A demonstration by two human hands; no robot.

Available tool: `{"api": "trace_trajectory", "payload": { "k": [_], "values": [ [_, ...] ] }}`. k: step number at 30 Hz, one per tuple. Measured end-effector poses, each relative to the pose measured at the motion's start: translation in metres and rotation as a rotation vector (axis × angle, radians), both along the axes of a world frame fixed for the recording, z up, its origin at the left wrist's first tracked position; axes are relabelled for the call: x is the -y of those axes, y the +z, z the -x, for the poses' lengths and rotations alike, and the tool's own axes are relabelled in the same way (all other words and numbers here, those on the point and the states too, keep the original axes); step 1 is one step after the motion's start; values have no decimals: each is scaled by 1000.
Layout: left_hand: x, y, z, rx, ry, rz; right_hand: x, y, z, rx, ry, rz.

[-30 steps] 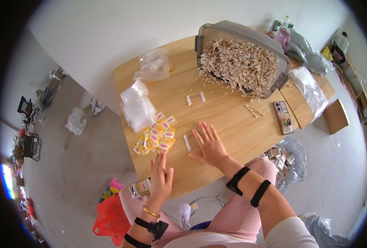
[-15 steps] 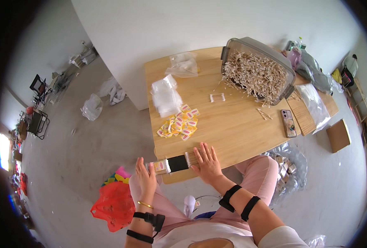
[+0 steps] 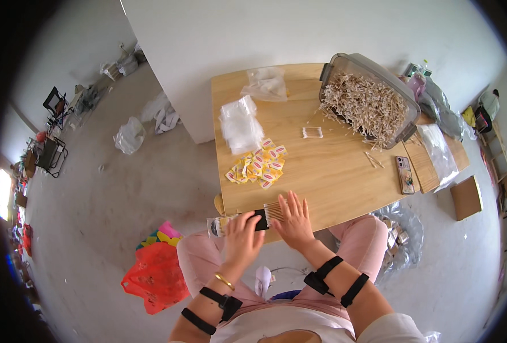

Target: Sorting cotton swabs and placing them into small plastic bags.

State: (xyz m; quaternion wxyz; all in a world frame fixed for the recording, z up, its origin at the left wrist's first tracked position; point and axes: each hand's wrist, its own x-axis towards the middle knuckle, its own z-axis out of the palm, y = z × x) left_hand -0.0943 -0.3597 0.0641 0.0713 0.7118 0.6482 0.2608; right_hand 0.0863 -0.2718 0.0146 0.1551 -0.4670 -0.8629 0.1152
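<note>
At the table's near edge, a row of cotton swabs point(image 3: 273, 212) lies under the spread fingers of my right hand point(image 3: 295, 222), which presses flat on it. Left of this row is a black band point(image 3: 261, 219). My left hand point(image 3: 243, 241) rests over the band's left part, its fingers slightly bent and apart, hiding some of it. A clear bag point(image 3: 215, 226) with swabs in it sticks out to the left of that hand, past the table edge. What lies directly under the left fingers is hidden.
A grey bin point(image 3: 409, 94) of loose swabs lies tipped at the back right. Yellow-and-white cards point(image 3: 259, 166), clear bags point(image 3: 242, 127), a small swab row point(image 3: 312, 132) and a phone point(image 3: 404, 175) share the table point(image 3: 322, 177). A red bag point(image 3: 153, 280) is at lower left.
My left hand has moved right, from the bagged end of the row onto the black band. The right hand stays on the swabs. The whole view has shifted slightly.
</note>
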Motion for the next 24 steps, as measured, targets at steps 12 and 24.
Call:
{"api": "trace_trajectory", "payload": {
  "k": [12,24],
  "values": [
    [-25,-52,-39,-90,62,101,-83,11,5,-113,32,220],
    [-28,-54,-42,-208,56,151,-98,20,1,-37,96,370]
  ]
}}
